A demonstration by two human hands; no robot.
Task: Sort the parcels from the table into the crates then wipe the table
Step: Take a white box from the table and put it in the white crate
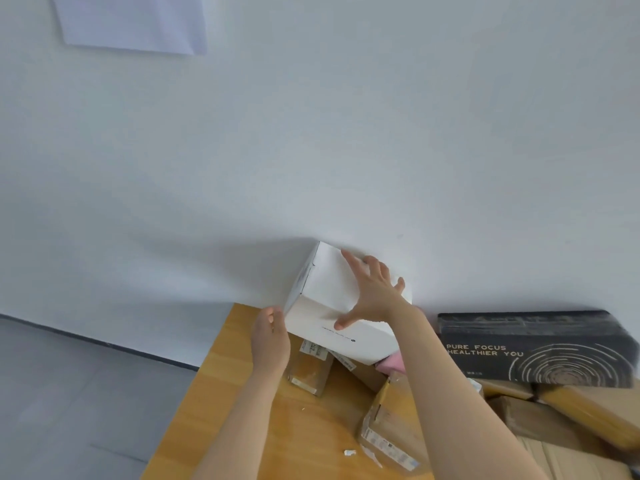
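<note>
Sorting is under way. A white parcel [325,303] is sitting tilted on brown parcels [308,370] at the counter's [239,393] far corner, against the wall. The right grip [372,296] is pressing on its top, fingers spread apart. The left grip [270,332] is cupping its side, closure unclear. Next, probably a two-handed lift toward a crate; none is showing.

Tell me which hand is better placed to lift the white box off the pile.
Right, probably. The right hand lies spread across the white box, fingers on its top face and thumb on the front, while the left hand only meets its lower left corner. The box sits tilted on brown parcels.
</note>
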